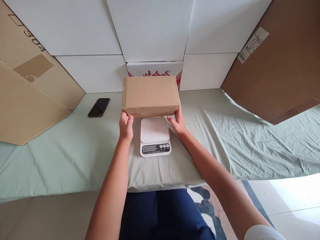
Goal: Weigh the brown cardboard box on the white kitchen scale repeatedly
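A closed brown cardboard box [151, 91] is held between my two hands, above and behind a white kitchen scale [155, 130]. My left hand [126, 126] grips its near left corner, with the thumb in front and the other fingers mostly hidden. At the near right corner, my right hand [177, 121] grips it the same way. The scale's bare platform shows below the box's near edge; its far end is close to the box's underside. A dark display and several round buttons sit at the scale's front, and I can read no digits there.
A black phone [99, 107] lies on the pale green cloth [100, 160] at the left. White panels [152, 26] and a white carton with red lettering [135, 68] stand behind. Large cardboard sheets rise at the left [32, 93] and right [272, 66].
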Motion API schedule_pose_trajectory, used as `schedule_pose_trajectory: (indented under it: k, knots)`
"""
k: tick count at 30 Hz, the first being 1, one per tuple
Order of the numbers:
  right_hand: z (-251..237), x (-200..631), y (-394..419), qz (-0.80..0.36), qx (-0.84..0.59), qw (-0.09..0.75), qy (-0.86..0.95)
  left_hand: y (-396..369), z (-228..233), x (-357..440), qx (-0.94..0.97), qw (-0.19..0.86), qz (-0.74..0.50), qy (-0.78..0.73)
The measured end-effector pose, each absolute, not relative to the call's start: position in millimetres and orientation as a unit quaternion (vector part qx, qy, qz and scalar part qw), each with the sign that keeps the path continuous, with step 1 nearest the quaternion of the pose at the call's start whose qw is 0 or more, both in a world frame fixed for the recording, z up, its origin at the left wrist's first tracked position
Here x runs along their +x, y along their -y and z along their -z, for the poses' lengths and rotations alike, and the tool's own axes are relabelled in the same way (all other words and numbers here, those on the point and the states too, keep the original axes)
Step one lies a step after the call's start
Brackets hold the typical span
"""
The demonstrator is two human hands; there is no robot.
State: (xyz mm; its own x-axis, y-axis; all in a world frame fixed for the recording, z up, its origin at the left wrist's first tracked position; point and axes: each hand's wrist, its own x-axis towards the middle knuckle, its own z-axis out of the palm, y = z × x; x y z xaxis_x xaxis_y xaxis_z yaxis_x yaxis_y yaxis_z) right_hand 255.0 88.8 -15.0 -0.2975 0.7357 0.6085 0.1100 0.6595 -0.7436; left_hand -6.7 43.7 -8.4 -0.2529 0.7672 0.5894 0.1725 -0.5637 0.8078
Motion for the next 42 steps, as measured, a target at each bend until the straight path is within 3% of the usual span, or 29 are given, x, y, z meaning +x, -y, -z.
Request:
schedule_pose_trajectory:
  k: [3, 13, 42]
  knots:
    - [13, 262, -62, -0.292, -0.285, 0.541, 0.736, -18, 1, 2, 0.578, 0.211, -0.688, -0.385]
    - [25, 287, 10, -0.364, -0.302, 0.489, 0.733, 58, 27, 13, 0.557, 0.234, -0.665, -0.439]
    - [12, 281, 16, -0.35, -0.332, 0.523, 0.703, 63, 32, 10, 0.539, 0.263, -0.642, -0.478]
